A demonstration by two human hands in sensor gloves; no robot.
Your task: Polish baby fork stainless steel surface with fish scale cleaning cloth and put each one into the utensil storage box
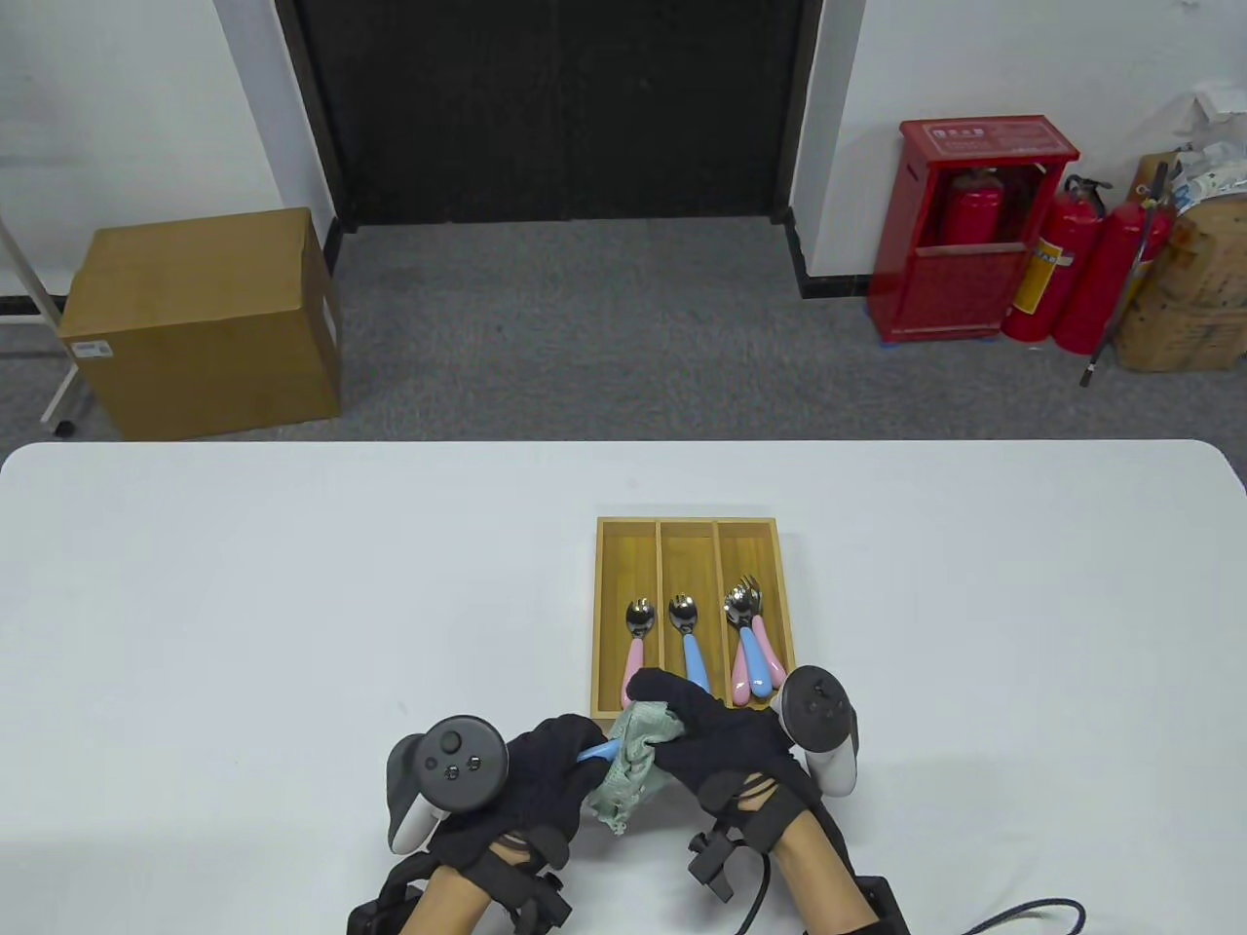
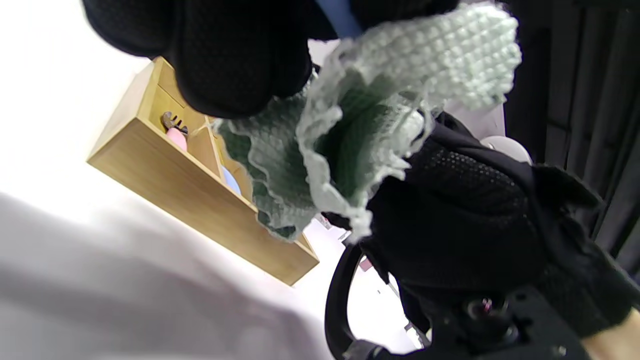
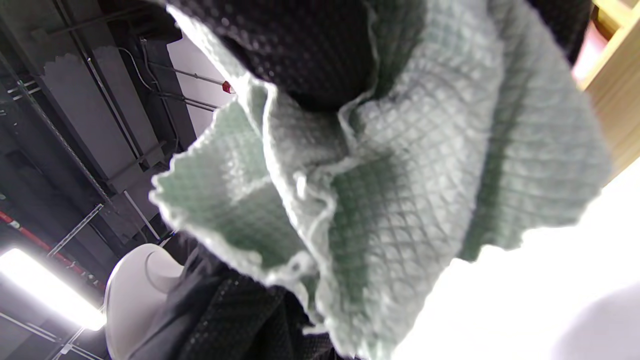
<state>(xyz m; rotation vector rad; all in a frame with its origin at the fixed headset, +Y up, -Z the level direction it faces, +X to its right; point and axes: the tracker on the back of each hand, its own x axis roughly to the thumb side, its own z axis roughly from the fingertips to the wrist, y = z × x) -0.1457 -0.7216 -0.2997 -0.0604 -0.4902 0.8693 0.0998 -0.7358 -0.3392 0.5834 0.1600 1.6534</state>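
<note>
My left hand [image 1: 550, 765] grips a baby fork by its blue handle [image 1: 596, 752]; the steel end is hidden inside the pale green fish scale cloth [image 1: 631, 771]. My right hand [image 1: 706, 730] is curled round that cloth, wrapping it over the fork, just in front of the wooden utensil box [image 1: 609, 531]. The cloth [image 2: 360, 130] fills much of the left wrist view, and the cloth [image 3: 400, 190] hangs bunched in the right wrist view. In the box, a pink-handled spoon [image 1: 635, 648] lies in the left slot, a blue-handled spoon [image 1: 690, 643] in the middle, several forks [image 1: 750, 638] in the right.
The box [image 2: 200, 200] stands on a white table [image 1: 244, 604], close behind both hands. Past the table's far edge are a cardboard carton [image 1: 200, 321] on the floor and a red extinguisher cabinet [image 1: 969, 229].
</note>
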